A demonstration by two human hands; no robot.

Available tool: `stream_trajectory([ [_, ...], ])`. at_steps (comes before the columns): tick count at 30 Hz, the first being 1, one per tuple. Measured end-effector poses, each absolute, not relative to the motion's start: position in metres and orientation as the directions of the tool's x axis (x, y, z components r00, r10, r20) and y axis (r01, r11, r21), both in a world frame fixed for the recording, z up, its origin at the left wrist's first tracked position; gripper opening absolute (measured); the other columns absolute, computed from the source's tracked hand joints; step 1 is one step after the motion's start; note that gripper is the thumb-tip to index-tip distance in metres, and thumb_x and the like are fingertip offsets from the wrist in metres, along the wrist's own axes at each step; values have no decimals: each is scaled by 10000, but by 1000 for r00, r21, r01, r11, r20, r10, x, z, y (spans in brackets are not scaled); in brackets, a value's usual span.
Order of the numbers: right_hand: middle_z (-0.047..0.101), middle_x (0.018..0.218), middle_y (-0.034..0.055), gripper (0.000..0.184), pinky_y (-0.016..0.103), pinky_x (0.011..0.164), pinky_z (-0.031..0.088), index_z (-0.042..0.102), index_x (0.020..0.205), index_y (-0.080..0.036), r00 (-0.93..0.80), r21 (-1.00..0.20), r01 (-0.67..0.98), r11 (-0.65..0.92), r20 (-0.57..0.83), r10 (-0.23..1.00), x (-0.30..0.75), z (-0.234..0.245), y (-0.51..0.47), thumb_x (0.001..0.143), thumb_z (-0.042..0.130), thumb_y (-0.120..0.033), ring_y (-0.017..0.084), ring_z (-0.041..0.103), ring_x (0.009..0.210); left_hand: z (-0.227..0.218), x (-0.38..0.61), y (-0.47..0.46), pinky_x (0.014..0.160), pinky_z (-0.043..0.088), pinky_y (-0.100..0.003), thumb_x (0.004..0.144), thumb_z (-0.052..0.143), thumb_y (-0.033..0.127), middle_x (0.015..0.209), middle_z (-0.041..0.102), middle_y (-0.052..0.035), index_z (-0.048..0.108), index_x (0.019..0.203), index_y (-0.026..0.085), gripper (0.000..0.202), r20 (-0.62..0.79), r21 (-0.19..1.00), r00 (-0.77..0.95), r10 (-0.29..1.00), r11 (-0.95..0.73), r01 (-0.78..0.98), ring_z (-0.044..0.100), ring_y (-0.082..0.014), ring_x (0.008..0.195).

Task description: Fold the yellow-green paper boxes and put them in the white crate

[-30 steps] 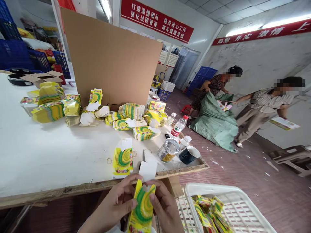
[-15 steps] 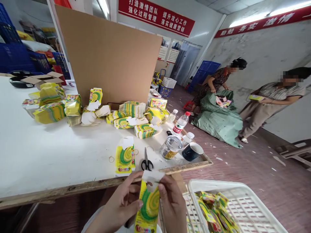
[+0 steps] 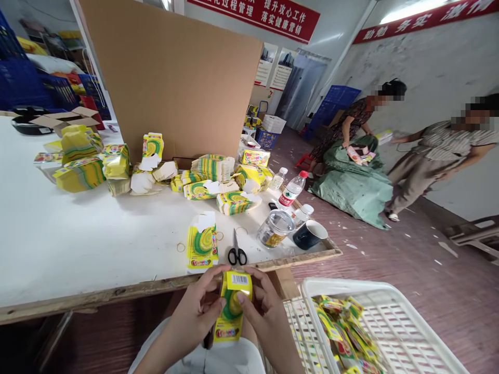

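Both my hands hold one small yellow-and-green carton [image 3: 231,306] upright below the table's front edge. My left hand [image 3: 197,316] grips its left side, fingers curled round it. My right hand [image 3: 262,311] pinches the right side, with fingertips on the top flap that carries a barcode; the flap is folded down. A flat stack of the same cartons [image 3: 201,244] lies on the white table [image 3: 78,244] just beyond my hands, with black-handled scissors [image 3: 236,252] beside it.
A white plastic basket [image 3: 374,322] with several folded cartons stands at my right. Heaps of flat cartons [image 3: 80,174], a glass jar [image 3: 276,228], a dark mug [image 3: 310,235] and water bottles [image 3: 290,191] sit on the table before a cardboard sheet [image 3: 171,78]. Two people handle a green sack [image 3: 353,187].
The carton's white top flap stood up half a second ago; now it is folded down, barcode showing. My hands and the carton sit slightly lower and closer together.
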State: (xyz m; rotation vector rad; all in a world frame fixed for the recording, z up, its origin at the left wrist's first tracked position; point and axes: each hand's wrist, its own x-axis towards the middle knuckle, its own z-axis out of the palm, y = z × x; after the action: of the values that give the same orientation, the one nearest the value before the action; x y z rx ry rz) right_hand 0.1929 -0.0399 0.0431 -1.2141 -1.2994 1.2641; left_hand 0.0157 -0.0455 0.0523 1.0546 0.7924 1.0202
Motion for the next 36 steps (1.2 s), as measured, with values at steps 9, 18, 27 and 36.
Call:
stream_trajectory([
  [9, 676, 617, -26, 376, 233, 436, 378, 596, 1148, -200, 46, -960, 279, 13, 26, 999, 187, 41, -37, 843, 657, -412, 144, 538, 438, 53, 15, -45, 989, 500, -378, 923, 619, 281, 1315, 668, -136, 492, 1434, 254, 528, -43, 948, 368, 929, 155, -279, 631, -280, 1188],
  [18, 746, 783, 24, 371, 255, 480, 412, 579, 1198, -203, 15, -934, 352, 62, 72, 997, 183, 36, -35, 868, 625, -365, 162, 598, 499, 55, 15, -43, 934, 524, -344, 890, 666, 354, 1229, 724, -126, 498, 1426, 255, 570, -55, 942, 330, 943, 158, -295, 678, -265, 1107],
  [27, 679, 594, -52, 347, 229, 466, 378, 533, 1183, -217, -24, -942, 334, 18, 11, 1000, 186, 43, -36, 859, 625, -303, 156, 581, 481, 60, 18, -47, 947, 514, -332, 897, 652, 287, 1238, 720, -109, 539, 1396, 252, 512, -36, 954, 340, 940, 134, -267, 670, -255, 1110],
  [36, 728, 803, 23, 396, 252, 608, 511, 596, 1234, -218, -24, -938, 330, 105, 103, 994, 191, 35, -37, 877, 652, -381, 191, 681, 703, 57, 15, -45, 837, 544, -302, 852, 708, 327, 1143, 752, -118, 551, 1361, 212, 545, -89, 956, 284, 955, 162, -245, 705, -250, 1001],
])
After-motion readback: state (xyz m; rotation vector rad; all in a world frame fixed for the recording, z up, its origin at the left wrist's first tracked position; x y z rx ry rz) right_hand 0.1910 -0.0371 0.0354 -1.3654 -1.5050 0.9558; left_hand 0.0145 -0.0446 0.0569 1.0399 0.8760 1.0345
